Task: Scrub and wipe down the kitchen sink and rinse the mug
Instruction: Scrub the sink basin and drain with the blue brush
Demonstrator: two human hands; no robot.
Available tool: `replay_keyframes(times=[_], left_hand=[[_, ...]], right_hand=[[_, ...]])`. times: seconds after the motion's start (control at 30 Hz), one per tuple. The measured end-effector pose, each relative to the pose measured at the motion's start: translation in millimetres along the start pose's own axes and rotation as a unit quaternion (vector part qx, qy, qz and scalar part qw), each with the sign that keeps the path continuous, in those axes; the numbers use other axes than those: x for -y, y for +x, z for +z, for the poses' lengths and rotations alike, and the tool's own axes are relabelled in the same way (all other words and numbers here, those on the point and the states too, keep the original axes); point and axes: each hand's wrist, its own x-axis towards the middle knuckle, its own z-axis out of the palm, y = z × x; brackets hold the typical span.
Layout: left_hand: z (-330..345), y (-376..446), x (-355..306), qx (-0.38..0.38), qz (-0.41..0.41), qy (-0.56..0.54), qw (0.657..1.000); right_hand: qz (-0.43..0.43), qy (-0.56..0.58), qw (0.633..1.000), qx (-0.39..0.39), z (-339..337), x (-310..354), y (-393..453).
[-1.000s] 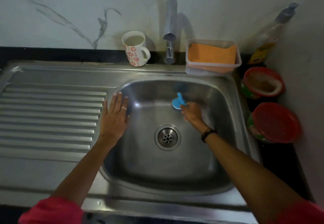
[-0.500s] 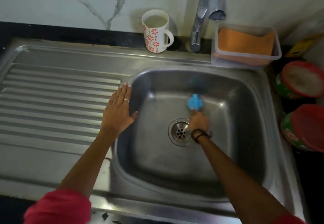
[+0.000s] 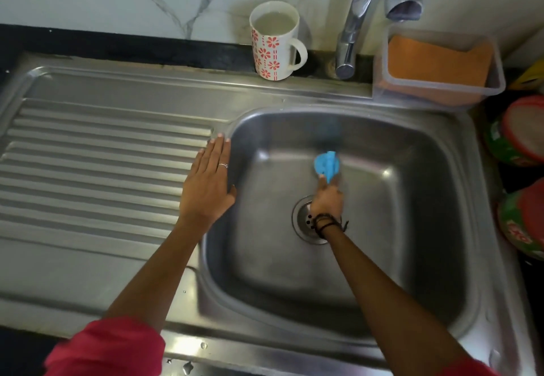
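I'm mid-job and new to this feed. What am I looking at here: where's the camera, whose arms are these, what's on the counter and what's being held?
One camera, worn on a person's head, looks down at a steel sink; there is no robot. The left hand rests flat on the basin's left rim. The right hand holds a blue scrubber inside the basin, above the drain. Behind stand a flowered mug full of cloudy liquid, the tap, and a clear tub holding an orange cloth.

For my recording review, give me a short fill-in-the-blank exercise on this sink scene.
1. The right hand holds a ____ scrubber in the basin.
2. The left hand rests flat on the sink's ____ rim.
3. The mug stands upright beside the ____.

Missing words: blue; left; faucet
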Motion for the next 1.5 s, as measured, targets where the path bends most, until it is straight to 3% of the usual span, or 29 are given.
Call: replay_keyframes(times=[0.03, 0.07, 0.17, 0.2, 0.37, 0.4, 0.5, 0.57, 0.63, 0.73, 0.83, 0.93, 1.0, 1.07, 1.13, 1.23, 1.3, 1.37, 1.43, 1.5], left_hand=[[0.6, 0.3, -0.3, -0.003, 0.0, -0.003, 1.0], [1.2, 0.4, -0.3, -0.005, 0.0, -0.004, 1.0], [1.7, 0.0, 0.9, -0.01, -0.001, -0.005, 1.0], [1.9, 0.2, 0.9, -0.011, -0.003, -0.006, 1.0], [3.7, 0.4, -0.1, -0.015, -0.009, -0.003, 1.0], [3.6, 0.9, 0.0, -0.017, -0.008, -0.003, 1.0], [3.1, 0.2, 0.6, -0.019, -0.007, -0.003, 1.0], [2.8, 0.3, 0.6, -0.015, -0.008, 0.0, 1.0], [2.8, 0.8, 0.6, -0.014, -0.005, 0.005, 1.0], [2.4, 1.1, -0.9, -0.012, -0.004, 0.008, 1.0], [1.6, 1.0, -1.6, -0.01, -0.009, 0.006, 1.0], [1.3, 1.6, -2.8, -0.008, -0.012, 0.005, 1.0], [1.0, 1.7, -3.8, -0.011, -0.013, 0.007, 1.0], [0.8, 1.6, -4.6, -0.014, -0.014, 0.011, 1.0], [0.4, 0.5, -5.5, -0.01, -0.016, 0.018, 1.0], [-1.0, 0.0, -7.3, -0.005, -0.02, 0.019, 1.0], [-1.4, 0.5, -6.9, -0.003, -0.018, 0.015, 1.0], [-1.9, 0.9, -6.8, -0.008, -0.02, 0.008, 1.0], [-1.2, 0.9, -6.6, -0.012, -0.016, 0.011, 1.0], [-0.3, 1.3, -6.2, -0.02, -0.012, 0.014, 1.0]], right_hand=[[0.012, 0.003, 1.0, -0.02, 3.5, 1.9, -3.0], [-0.008, -0.014, 1.0, 0.01, 10.6, 6.0, -11.3], [-0.179, -0.108, 0.95, 0.231, 32.3, 18.0, -41.4], [-0.203, -0.116, 0.935, 0.266, 32.3, 22.9, -41.9], [-0.082, -0.066, 0.991, 0.088, 27.7, 39.5, -5.9], [-0.107, -0.097, 0.984, 0.1, 30.9, 37.6, -11.6], [-0.236, -0.146, 0.93, 0.241, 35.8, 30.1, -39.1], [-0.26, -0.155, 0.918, 0.256, 25.2, 18.1, -30.8], [-0.229, -0.168, 0.937, 0.203, 1.3, -1.2, -6.4], [-0.065, -0.022, 0.997, 0.031, -49.0, -42.7, 27.6], [0.078, 0.05, 0.986, -0.139, -69.5, -55.7, 32.3], [0.061, 0.072, 0.991, -0.092, -34.8, -33.4, 3.0], [-0.035, -0.002, 0.998, 0.045, -6.0, -7.7, -19.2], [-0.166, -0.092, 0.961, 0.2, 11.6, 14.0, -31.0], [-0.2, -0.096, 0.94, 0.261, 14.2, 17.2, -24.7], [-0.101, 0.003, 0.982, 0.16, -14.1, -15.2, -5.7], [0.013, 0.087, 0.996, 0.001, -41.0, -45.0, 6.4], [0.118, 0.106, 0.978, -0.133, -54.8, -57.0, 8.5], [0.124, 0.102, 0.981, -0.114, -39.4, -46.6, -8.0], [0.009, 0.05, 0.998, 0.023, -4.6, -29.2, -34.9]])
